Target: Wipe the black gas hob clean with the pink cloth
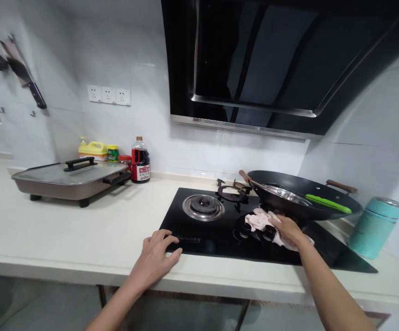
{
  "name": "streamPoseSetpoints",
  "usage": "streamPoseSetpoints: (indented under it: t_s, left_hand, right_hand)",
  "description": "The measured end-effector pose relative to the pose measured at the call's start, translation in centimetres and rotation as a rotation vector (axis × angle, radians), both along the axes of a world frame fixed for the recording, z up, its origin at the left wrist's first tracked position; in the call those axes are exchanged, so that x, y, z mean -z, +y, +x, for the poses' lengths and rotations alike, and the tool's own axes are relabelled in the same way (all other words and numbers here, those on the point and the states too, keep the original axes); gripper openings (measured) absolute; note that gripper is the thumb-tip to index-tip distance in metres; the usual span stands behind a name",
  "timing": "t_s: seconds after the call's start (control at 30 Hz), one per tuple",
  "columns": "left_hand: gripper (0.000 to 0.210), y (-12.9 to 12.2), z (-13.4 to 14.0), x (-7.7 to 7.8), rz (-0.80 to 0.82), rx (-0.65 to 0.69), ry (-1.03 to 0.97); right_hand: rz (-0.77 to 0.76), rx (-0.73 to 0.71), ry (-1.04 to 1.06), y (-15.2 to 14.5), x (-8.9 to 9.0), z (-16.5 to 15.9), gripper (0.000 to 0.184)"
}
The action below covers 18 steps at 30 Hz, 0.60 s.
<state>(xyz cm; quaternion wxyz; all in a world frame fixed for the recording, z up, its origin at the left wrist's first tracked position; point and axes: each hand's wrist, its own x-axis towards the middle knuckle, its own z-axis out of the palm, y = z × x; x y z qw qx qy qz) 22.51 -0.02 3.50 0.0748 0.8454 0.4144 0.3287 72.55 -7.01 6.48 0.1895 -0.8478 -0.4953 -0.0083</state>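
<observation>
My right hand [288, 230] grips a pale pink cloth [259, 219], pressed on the black glass gas stove [206, 241] around its control knobs [243, 231]. My left hand [158, 257] rests on the counter's front, fingers apart, fingertips at the stove's left front corner. It holds nothing. The left burner [203, 207] is bare, and its black pan support [233, 193] sits behind it, off the burner. Just beyond my right hand, a large black wok [330, 195] covers the right side of the stove. Inside the wok lie a shiny metal piece [285, 193] and a bright green handle [328, 203].
At the right edge stands a turquoise flask [375, 227]. An electric pan with a glass lid [70, 177] is on the left counter, near a dark sauce bottle [140, 161] and a yellow jug [94, 149]. A black range hood [254, 64] overhangs the stove. Knives [23, 71] hang at left.
</observation>
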Motion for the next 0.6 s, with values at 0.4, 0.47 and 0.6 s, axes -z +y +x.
streamPoseSetpoints:
  t_s: [0.4,0.47,0.6]
  left_hand:
    - [0.021,0.1,-0.2,-0.3,-0.049,0.002,-0.063]
    - [0.022,0.1,-0.2,-0.2,-0.051,0.01,-0.077]
    - [0.021,0.0,-0.2,0.0,-0.043,0.011,-0.085]
  right_hand:
    - [-0.27,-0.186,-0.034,6.8,-2.0,-4.7,0.06]
    - [-0.298,-0.169,-0.067,5.4,-2.3,-4.5,0.055]
    - [-0.313,-0.24,-0.112,2.0,-2.3,-4.0,0.044]
